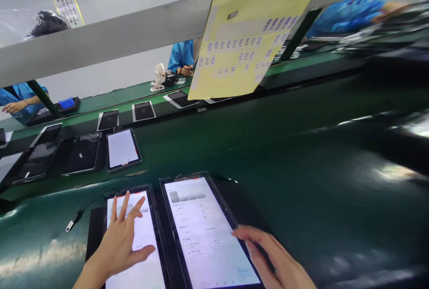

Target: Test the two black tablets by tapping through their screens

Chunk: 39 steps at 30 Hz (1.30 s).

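Note:
Two tablets with lit white screens lie side by side in front of me. Over the left tablet [147, 262] my left hand [120, 244] is spread open, its fingertips near the top of the screen; whether they touch it I cannot tell. At the right edge of the right tablet [204, 235] is my right hand [271, 253], loosely curved, with a gap between thumb and fingers. Its fingertips reach the dark border beside the screen. Both screens show a pale page with a row of small grey pictures near the top.
A small white-ended cable [71, 225] lies left of the tablets. Another lit tablet [123, 149] and dark tablets [82, 152] stand farther back. A yellow sheet [248, 34] hangs from the grey beam [134, 23]. Co-workers in blue sleeves [181, 55] and a small fan [159, 76] are beyond.

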### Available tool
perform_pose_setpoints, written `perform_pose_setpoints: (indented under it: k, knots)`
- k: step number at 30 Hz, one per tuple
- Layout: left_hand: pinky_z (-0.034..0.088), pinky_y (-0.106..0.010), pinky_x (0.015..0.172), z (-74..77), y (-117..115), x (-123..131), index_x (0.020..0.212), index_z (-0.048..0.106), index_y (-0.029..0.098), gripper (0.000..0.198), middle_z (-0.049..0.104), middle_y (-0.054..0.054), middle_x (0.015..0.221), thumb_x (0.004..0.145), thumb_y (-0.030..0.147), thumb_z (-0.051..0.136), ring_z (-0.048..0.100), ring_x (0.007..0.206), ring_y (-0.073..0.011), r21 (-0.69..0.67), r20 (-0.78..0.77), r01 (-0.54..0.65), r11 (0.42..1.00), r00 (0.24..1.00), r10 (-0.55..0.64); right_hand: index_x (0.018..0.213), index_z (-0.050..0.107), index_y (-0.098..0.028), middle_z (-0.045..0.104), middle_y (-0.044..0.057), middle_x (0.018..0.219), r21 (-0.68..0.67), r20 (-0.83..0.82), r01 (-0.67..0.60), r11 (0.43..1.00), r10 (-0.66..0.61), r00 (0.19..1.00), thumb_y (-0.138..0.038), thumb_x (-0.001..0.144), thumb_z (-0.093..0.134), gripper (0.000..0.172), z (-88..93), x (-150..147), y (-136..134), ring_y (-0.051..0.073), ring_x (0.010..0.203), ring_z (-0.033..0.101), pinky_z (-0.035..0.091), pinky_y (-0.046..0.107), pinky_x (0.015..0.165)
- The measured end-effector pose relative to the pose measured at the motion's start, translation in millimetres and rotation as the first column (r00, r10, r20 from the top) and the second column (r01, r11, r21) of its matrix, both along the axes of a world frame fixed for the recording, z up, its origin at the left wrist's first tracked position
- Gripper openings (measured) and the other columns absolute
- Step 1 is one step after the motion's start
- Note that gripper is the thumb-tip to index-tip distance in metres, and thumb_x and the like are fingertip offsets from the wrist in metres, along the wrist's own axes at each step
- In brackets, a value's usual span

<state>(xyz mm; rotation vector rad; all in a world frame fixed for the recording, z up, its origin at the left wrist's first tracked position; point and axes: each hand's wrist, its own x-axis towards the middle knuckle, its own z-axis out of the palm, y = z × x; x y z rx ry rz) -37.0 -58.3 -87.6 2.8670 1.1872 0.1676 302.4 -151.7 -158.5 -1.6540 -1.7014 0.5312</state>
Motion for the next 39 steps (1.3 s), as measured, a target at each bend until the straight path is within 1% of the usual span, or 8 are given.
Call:
perform_pose_setpoints:
  k: [5,12,18,24,28,31,35,39]
  knots:
    - [0.017,-0.072,0.106,0.6,-1.4,-1.3,0.145,0.012,0.014,0.076,0.050,-0.015,0.138,0.087,0.044,0.051,0.011,0.141,-0.0398,-0.003,-0.002,-0.019,1.000,1.000,0.019,0.116,0.043,-0.025,0.056,0.008,0.111,0.150,0.197,-0.173,0.973,0.142,0.970,-0.016,0.093,0.020,0.034,9.8,-19.3,47.4,0.028,0.132,0.031,0.031,0.065,0.102]
    - [0.015,-0.073,0.106,0.4,-9.6,-6.6,0.143,0.012,0.015,0.072,0.047,-0.017,0.140,0.088,0.041,0.050,0.013,0.141,-0.0385,-0.018,0.028,-0.057,0.998,0.998,0.057,0.128,0.039,-0.025,0.056,0.007,0.095,0.105,0.290,-0.291,0.951,0.250,0.924,-0.013,0.090,0.022,0.043,3.6,-15.2,82.2,0.027,0.134,0.026,0.023,0.065,0.106]
    - [0.014,-0.073,0.107,-1.1,-9.1,-7.3,0.131,0.032,0.017,0.054,0.038,-0.016,0.148,0.089,0.046,0.049,0.008,0.142,-0.0384,-0.053,0.001,-0.054,0.997,0.999,0.054,0.098,0.042,-0.024,0.053,0.010,0.123,0.116,-0.079,-0.083,0.990,0.092,0.993,-0.029,0.096,0.028,0.015,-4.1,-7.6,79.1,0.024,0.134,0.028,0.033,0.054,0.105]
    - [0.011,-0.071,0.108,-5.0,-0.4,-1.6,0.133,0.031,0.016,0.056,0.040,-0.014,0.147,0.089,0.045,0.048,0.007,0.142,-0.0387,-0.069,0.014,-0.031,0.997,0.999,0.032,0.100,0.041,-0.023,0.055,0.011,0.124,-0.012,-0.408,0.180,0.984,-0.169,0.897,-0.048,0.095,0.035,0.026,-28.1,-7.8,71.8,0.024,0.121,0.047,0.043,0.042,0.099]
    - [0.012,-0.074,0.106,-2.7,1.7,-2.7,0.144,0.016,0.018,0.075,0.044,-0.013,0.143,0.087,0.052,0.050,0.009,0.141,-0.0396,-0.107,0.000,-0.032,0.994,0.999,0.032,0.104,0.043,-0.023,0.055,0.010,0.123,-0.032,-0.439,0.206,0.978,-0.199,0.876,-0.052,0.095,0.036,0.031,-33.2,-7.6,68.7,0.023,0.116,0.051,0.042,0.040,0.098]
    - [0.009,-0.072,0.107,2.3,-3.8,-15.0,0.148,0.002,0.019,0.083,0.031,-0.015,0.151,0.087,0.047,0.051,0.006,0.142,-0.0372,-0.099,0.073,-0.101,0.990,0.991,0.109,0.103,0.043,-0.023,0.055,0.010,0.123,-0.055,-0.423,0.208,0.977,-0.211,0.881,-0.053,0.095,0.037,0.032,-31.9,-7.3,68.6,0.024,0.116,0.051,0.044,0.039,0.096]
    - [0.013,-0.073,0.106,-7.2,-20.9,-50.3,0.148,0.001,0.024,0.071,0.021,-0.017,0.155,0.092,0.036,0.043,0.005,0.142,-0.0363,-0.134,0.249,-0.313,0.940,0.908,0.338,0.101,0.045,-0.023,0.056,0.010,0.121,-0.057,-0.399,0.226,0.972,-0.230,0.888,-0.054,0.093,0.036,0.033,-32.1,-6.7,69.0,0.025,0.115,0.052,0.046,0.038,0.093]
    - [0.018,-0.070,0.107,-41.3,-45.4,-87.2,0.145,0.008,0.028,0.056,0.024,-0.016,0.154,0.095,0.037,0.033,0.013,0.142,-0.0331,-0.283,0.464,-0.462,0.841,0.701,0.542,0.099,0.049,-0.023,0.060,0.009,0.117,-0.043,-0.350,0.254,0.966,-0.252,0.902,-0.057,0.090,0.039,0.037,-35.7,-3.9,68.8,0.026,0.108,0.057,0.051,0.036,0.086]
